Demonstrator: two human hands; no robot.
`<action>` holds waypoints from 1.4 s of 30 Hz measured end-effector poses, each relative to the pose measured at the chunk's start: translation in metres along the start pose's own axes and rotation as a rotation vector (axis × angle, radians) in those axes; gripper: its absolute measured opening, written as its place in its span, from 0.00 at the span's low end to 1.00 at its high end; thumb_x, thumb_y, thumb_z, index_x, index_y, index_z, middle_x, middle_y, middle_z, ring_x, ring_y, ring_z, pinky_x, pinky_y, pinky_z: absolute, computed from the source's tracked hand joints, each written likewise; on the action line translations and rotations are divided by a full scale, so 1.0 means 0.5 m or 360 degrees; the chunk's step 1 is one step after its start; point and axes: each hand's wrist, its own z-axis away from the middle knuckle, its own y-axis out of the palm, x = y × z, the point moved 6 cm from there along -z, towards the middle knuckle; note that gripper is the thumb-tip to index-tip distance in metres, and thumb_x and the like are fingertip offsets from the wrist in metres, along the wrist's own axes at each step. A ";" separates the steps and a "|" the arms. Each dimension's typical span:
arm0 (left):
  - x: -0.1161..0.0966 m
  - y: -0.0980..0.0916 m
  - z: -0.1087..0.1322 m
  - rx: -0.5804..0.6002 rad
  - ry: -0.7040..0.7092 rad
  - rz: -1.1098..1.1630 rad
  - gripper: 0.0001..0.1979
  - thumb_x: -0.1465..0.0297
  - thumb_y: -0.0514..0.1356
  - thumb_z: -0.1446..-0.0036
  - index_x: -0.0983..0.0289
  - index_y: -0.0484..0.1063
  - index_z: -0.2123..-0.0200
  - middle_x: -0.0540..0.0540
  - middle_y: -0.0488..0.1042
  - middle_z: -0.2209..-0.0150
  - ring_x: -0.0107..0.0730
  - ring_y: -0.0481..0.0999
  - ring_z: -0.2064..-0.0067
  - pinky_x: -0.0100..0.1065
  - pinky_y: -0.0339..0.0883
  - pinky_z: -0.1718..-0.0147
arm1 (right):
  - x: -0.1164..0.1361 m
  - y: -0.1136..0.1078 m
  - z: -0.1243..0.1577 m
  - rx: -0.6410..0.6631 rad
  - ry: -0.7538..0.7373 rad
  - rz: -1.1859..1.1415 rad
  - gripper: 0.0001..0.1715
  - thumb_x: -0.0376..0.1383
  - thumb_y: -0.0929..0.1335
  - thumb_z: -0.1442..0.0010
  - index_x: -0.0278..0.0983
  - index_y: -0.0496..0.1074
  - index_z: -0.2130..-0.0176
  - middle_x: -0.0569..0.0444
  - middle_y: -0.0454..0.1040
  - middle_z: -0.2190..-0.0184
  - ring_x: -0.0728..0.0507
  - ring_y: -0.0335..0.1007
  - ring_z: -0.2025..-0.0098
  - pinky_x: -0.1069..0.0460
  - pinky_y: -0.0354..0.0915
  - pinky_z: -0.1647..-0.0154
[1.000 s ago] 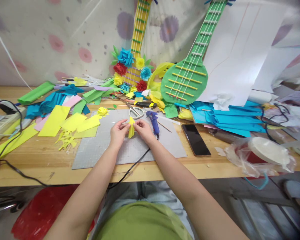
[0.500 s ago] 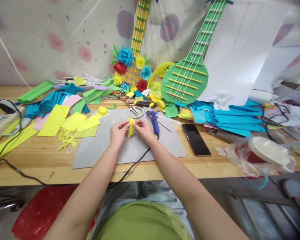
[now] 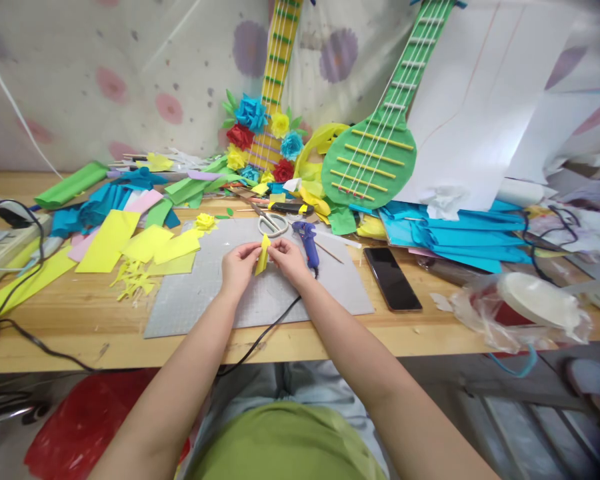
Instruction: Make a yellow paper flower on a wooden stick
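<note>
Between my two hands a small folded piece of yellow crepe paper is held upright above the grey cutting mat. My left hand pinches its left side between thumb and fingers. On the other side my right hand pinches it too, with the fingertips close together. Just beyond the hands lie scissors with pale handles. A blue glue gun rests right of my right hand, its black cord running under my wrist. A yellow paper flower sits at the mat's far left corner.
Yellow paper sheets and cut scraps lie to the left. A phone is on the right, near a plastic-wrapped tub. Behind stand a green paper instrument and a yellow one with paper flowers. Blue paper is stacked at right.
The yellow paper has tilted slightly, its top leaning right and its lower end shifting left. Both hands have moved very slightly and keep their pinch.
</note>
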 end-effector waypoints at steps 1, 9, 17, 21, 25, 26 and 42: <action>0.000 0.001 0.000 0.0006 0.0005 0.0003 0.15 0.65 0.62 0.59 0.65 0.75 0.66 0.56 0.77 0.67 0.32 0.74 0.68 0.33 0.69 0.69 | 0.000 0.001 0.000 0.0007 -0.0001 -0.0007 0.13 0.42 0.67 0.58 0.37 0.61 0.76 0.63 0.62 0.83 0.54 0.57 0.82 0.58 0.51 0.82; -0.005 0.001 0.003 -0.0016 -0.0019 0.0017 0.15 0.65 0.63 0.59 0.66 0.75 0.66 0.56 0.77 0.68 0.31 0.74 0.69 0.32 0.69 0.69 | -0.002 0.002 -0.002 0.0028 -0.0003 0.0018 0.11 0.41 0.67 0.58 0.37 0.61 0.76 0.62 0.62 0.83 0.53 0.58 0.80 0.57 0.53 0.81; -0.008 0.001 0.004 -0.0006 -0.0012 0.0020 0.16 0.64 0.63 0.59 0.66 0.75 0.66 0.56 0.77 0.67 0.30 0.74 0.69 0.31 0.69 0.70 | -0.002 0.002 0.001 0.0021 0.0024 0.0044 0.13 0.42 0.67 0.59 0.38 0.62 0.76 0.61 0.63 0.83 0.53 0.58 0.80 0.57 0.52 0.81; -0.006 -0.001 0.003 -0.0011 0.0013 -0.0016 0.16 0.63 0.62 0.59 0.66 0.75 0.65 0.57 0.76 0.67 0.30 0.74 0.69 0.30 0.69 0.70 | -0.003 0.003 0.000 0.0025 0.0028 0.0029 0.14 0.43 0.68 0.60 0.37 0.61 0.76 0.62 0.63 0.83 0.53 0.58 0.81 0.57 0.51 0.82; -0.004 0.001 0.003 0.0014 0.0029 -0.0032 0.17 0.63 0.62 0.59 0.66 0.75 0.65 0.57 0.76 0.67 0.30 0.74 0.69 0.30 0.68 0.70 | -0.004 0.004 0.000 0.0024 0.0034 0.0019 0.14 0.43 0.68 0.60 0.37 0.61 0.76 0.62 0.63 0.83 0.53 0.57 0.81 0.58 0.51 0.82; -0.004 0.001 0.003 0.0017 0.0027 -0.0033 0.17 0.63 0.62 0.59 0.66 0.75 0.65 0.57 0.76 0.67 0.30 0.74 0.69 0.30 0.68 0.70 | -0.005 0.004 -0.001 0.0022 0.0035 0.0019 0.15 0.43 0.68 0.60 0.37 0.61 0.76 0.62 0.63 0.83 0.53 0.57 0.81 0.58 0.51 0.82; -0.033 0.005 0.012 -0.0016 0.0225 -0.0207 0.16 0.64 0.62 0.58 0.64 0.70 0.64 0.54 0.74 0.70 0.28 0.74 0.68 0.29 0.66 0.66 | 0.003 0.004 0.001 0.0053 0.0007 -0.0022 0.20 0.48 0.69 0.59 0.37 0.60 0.74 0.64 0.62 0.84 0.57 0.51 0.86 0.59 0.47 0.85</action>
